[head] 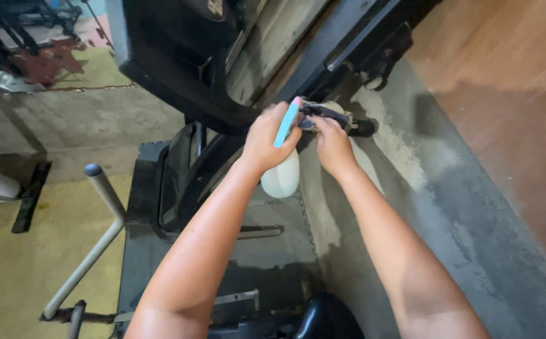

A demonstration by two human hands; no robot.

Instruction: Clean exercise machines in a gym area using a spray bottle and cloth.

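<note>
Left hand [266,139] gripping spray bottle [282,176], right hand [332,141] on its nozzle [323,114]

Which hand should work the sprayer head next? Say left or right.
Right, probably: the right hand already touches the dark sprayer head, while the left hand grips the white spray bottle and a blue strip.

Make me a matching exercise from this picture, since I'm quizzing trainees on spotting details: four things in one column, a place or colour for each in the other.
Things:
1. spray bottle
2. left hand
3. right hand
4. metal tube

Descriptions:
A. grey, slanting over the yellowish floor on the left
B. white body, hanging below the hands
C. wrapped around the bottle's neck, beside a light blue strip
D. at the dark nozzle end of the sprayer head

Pairs: 1-B, 2-C, 3-D, 4-A
</note>
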